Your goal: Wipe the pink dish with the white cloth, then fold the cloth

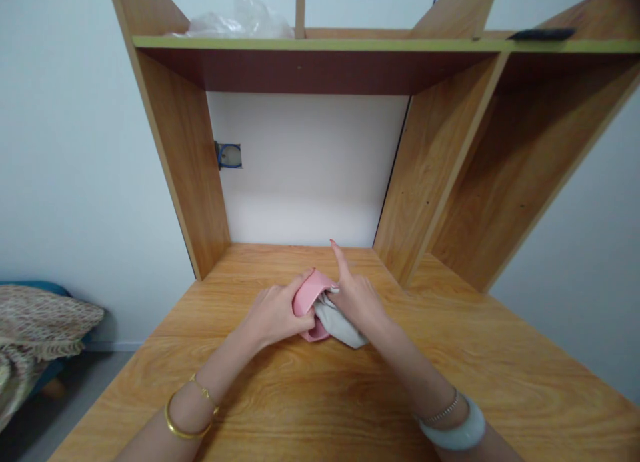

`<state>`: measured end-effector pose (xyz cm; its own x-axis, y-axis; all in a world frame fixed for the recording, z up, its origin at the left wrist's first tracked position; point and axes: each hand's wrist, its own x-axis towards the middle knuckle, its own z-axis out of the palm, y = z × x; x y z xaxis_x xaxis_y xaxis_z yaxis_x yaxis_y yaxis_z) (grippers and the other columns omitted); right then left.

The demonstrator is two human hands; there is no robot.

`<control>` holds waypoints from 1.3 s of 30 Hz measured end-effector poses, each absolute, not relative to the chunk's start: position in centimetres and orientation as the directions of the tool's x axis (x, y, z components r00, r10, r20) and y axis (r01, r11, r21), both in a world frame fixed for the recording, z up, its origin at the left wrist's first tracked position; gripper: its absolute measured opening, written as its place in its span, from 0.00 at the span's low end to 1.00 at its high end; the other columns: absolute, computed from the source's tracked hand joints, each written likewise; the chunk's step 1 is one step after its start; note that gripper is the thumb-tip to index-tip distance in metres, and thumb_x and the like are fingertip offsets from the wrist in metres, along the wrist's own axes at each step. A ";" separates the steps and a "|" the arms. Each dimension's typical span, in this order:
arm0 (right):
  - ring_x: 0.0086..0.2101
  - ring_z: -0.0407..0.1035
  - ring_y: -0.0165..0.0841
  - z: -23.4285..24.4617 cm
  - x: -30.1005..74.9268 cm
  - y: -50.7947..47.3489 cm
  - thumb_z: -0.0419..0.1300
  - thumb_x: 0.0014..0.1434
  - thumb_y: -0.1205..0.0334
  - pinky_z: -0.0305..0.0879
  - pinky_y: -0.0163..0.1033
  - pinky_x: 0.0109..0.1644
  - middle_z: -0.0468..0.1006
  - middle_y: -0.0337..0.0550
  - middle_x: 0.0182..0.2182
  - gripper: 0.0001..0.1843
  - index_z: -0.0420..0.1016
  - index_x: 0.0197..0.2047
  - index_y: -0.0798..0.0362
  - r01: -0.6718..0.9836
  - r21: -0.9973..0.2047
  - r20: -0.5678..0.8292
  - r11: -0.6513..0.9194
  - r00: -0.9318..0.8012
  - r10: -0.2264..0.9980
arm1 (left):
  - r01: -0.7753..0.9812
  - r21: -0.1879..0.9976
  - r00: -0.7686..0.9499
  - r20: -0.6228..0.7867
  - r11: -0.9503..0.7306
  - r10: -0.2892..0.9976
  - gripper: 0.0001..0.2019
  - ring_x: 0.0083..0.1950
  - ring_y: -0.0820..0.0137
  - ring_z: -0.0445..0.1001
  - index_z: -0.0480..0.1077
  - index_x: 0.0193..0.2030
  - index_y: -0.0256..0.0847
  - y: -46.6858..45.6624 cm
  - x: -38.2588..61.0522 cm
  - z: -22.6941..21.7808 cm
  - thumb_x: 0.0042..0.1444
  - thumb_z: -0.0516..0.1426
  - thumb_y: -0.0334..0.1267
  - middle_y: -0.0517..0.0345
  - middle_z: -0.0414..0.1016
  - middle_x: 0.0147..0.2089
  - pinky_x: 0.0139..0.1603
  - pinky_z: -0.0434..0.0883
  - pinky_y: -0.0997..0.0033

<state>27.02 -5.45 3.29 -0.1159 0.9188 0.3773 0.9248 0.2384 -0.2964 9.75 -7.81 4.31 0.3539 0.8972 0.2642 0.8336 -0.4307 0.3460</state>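
Observation:
A small pink cloth item (309, 297) with a grey-white cloth (340, 325) tucked against it lies on the wooden desk (450, 355), between my two hands. My left hand (277, 312) is closed, its fingers and thumb gripping the pink cloth from the left. My right hand (356, 295) holds the grey-white cloth from the right with its index finger pointing up and away. Both wrists wear bangles.
A wooden hutch (430, 175) with a shelf (320, 44) stands at the back of the desk; crumpled clear plastic (240, 23) and a dark flat object (543, 33) lie on the shelf. A patterned blanket (35, 329) lies at lower left beyond the desk edge.

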 end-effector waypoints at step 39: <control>0.28 0.72 0.41 3.1 26.4 -5.3 0.55 0.52 0.64 0.59 0.37 0.30 0.77 0.45 0.26 0.42 0.37 0.65 0.56 0.928 -0.327 0.362 0.178 -0.051 0.931 | 0.724 0.537 0.307 0.312 -0.434 0.899 0.33 0.34 0.64 0.73 0.52 0.62 0.43 -7.4 9.4 3.7 0.47 0.53 0.41 0.56 0.76 0.39 0.37 0.68 0.67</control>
